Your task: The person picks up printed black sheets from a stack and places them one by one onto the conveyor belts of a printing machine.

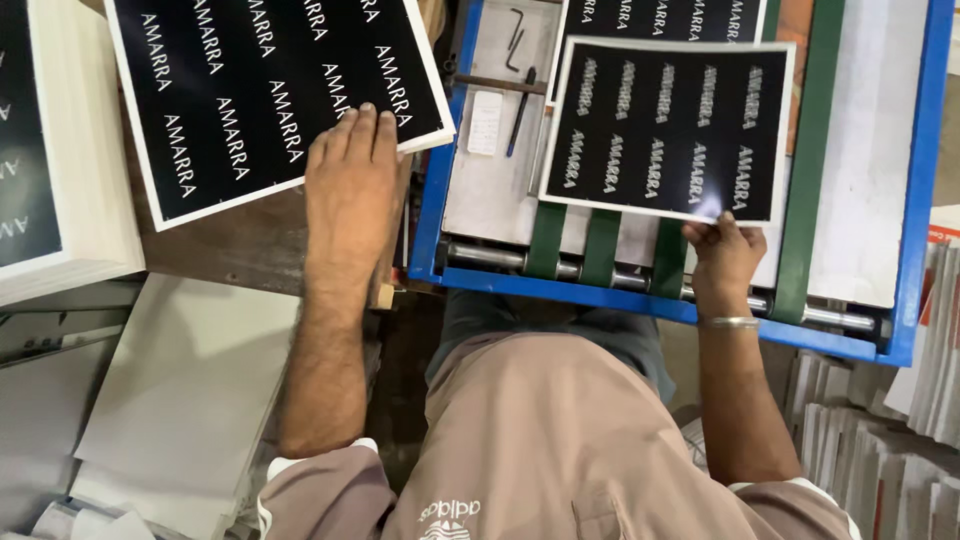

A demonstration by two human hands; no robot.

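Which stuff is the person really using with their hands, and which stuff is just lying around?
In use:
- left hand flat on the stack of black printed sheets
- right hand holding one black sheet over the blue-framed machine

Lying about:
- pen
- hex key
- white boards
- paper stacks

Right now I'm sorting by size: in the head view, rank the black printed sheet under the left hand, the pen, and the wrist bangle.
1. Black printed sheet
2. Pen
3. Bangle, close to the pen in apparent length, so that order is unsure.

Black printed sheet (668,130) on green belts – another (tilted) (270,90) on stack.
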